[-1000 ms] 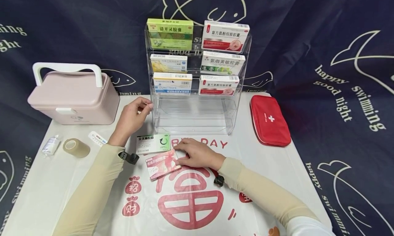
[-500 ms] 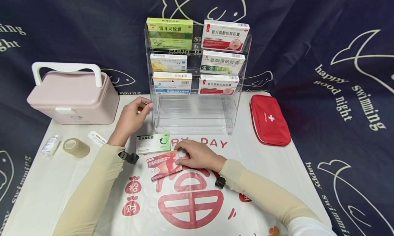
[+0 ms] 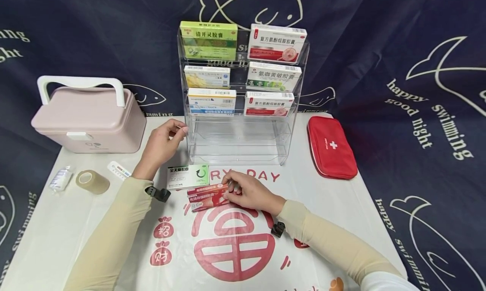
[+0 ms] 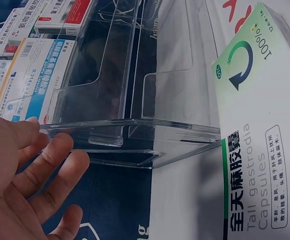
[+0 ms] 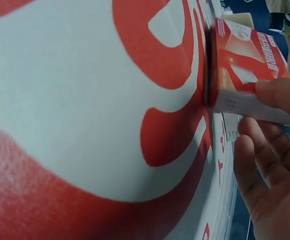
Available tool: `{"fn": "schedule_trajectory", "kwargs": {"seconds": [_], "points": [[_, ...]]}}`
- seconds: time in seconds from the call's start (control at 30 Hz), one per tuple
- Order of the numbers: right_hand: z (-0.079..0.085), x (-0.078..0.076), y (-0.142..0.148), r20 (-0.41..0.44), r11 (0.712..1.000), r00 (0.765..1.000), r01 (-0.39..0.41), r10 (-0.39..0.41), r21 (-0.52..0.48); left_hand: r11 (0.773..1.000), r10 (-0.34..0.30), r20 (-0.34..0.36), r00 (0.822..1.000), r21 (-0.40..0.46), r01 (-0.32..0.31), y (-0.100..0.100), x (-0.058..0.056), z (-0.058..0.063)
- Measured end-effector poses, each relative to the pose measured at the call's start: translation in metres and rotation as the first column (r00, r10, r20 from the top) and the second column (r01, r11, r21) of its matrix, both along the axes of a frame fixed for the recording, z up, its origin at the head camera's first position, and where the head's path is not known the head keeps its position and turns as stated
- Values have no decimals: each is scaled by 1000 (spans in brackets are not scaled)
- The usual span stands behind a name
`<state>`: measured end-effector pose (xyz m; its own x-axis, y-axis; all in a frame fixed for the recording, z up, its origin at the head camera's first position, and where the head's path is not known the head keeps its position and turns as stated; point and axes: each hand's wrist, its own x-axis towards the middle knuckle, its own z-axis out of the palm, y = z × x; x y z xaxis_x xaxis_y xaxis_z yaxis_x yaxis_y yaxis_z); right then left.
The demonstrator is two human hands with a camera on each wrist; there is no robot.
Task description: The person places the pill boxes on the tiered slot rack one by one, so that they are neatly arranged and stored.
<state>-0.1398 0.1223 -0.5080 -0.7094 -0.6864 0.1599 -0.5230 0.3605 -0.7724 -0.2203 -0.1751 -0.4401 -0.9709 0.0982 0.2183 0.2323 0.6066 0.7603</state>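
Observation:
My right hand point(image 3: 252, 192) grips the right end of a red medicine box point(image 3: 206, 199), thumb on its front face and fingers on the far side. The box point(image 5: 250, 55) is tilted up, its lower edge at the tabletop. Behind it a white and green medicine box point(image 3: 188, 176) lies flat on the table; its lettering shows large in the left wrist view. My left hand point(image 3: 161, 145) pinches the left side edge of a clear acrylic display rack point(image 3: 239, 149) between thumb and index finger, the other fingers loosely bent.
The rack's upper tiers hold several medicine boxes, among them a green one point(image 3: 209, 41); its lower tiers are bare. A pink handled case point(image 3: 87, 122), tape roll point(image 3: 92, 181), wrapped white packet point(image 3: 60, 179) and thermometer-like strip point(image 3: 118, 170) stand left. A red first-aid pouch point(image 3: 332, 147) lies right.
My right hand has tipped the red medicine box up from lying nearly flat and shifted it slightly right. My left hand stays at the rack's edge.

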Motion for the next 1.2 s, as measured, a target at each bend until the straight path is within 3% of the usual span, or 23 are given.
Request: {"fn": "schedule_trajectory", "kwargs": {"seconds": [0.2, 0.5, 0.77, 1.03, 1.2], "points": [[0, 0, 2, -65, 1000, 998, 10, -10, 6, 1000, 2, 5, 1000, 2, -2, 0, 1, 1], [-2, 3, 3, -45, 997, 999, -30, 27, -72, 1000, 2, 3, 1000, 0, -2, -1, 1, 0], [-4, -2, 6, -167, 992, 985, -56, 37, -109, 1000, 7, -1, 1000, -1, -7, 0, 1, 0], [0, -5, 11, -131, 991, 991, -51, 35, -123, 1000, 2, -1, 1000, 4, -2, -1, 1, 0], [-1, -5, 11, -162, 990, 986, -52, 30, -132, 1000, 1, 3, 1000, 8, -1, 0, 1, 0]]}}
